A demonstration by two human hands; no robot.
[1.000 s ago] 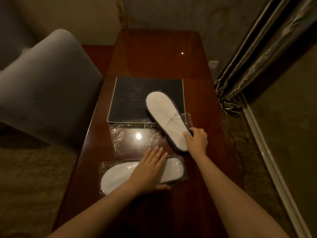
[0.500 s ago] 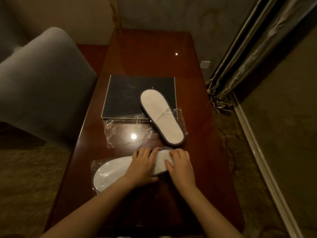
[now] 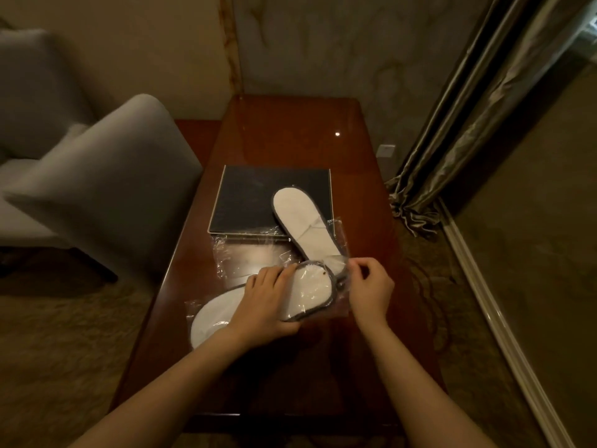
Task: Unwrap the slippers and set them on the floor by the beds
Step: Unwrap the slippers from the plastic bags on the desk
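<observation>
**Slippers: second pack being opened at its end**

Slippers first, from the grip outward. Left hand (image 3: 268, 302) wrapped around the middle of the wrapped slipper pack (image 3: 290, 295), fingers over the top, thumb beneath, closed firmly on it. Right hand (image 3: 368, 286) pinched shut on the loose end of the clear plastic wrapper (image 3: 340, 305), just past the slipper's toe. Pack tilted, right end raised off the table (image 3: 290, 137), left end low near the table edge.

Just beyond, touching or nearly so: unwrapped slipper (image 3: 305, 229), lying partly on a dark square tray (image 3: 252, 202) and partly on an empty wrapper (image 3: 245, 253) spread flat on the table. Grey armchair (image 3: 97, 189) to the left, curtain (image 3: 452, 140) to the right. No bed in view.

Risks, as judgement:
- Thin film likely to stretch or slip from the pinch rather than open cleanly.
- Hard pull could jerk the pack into the unwrapped slipper and nudge it off the tray.
- Loose wrappers slick on polished wood; could slide to the floor.
</observation>
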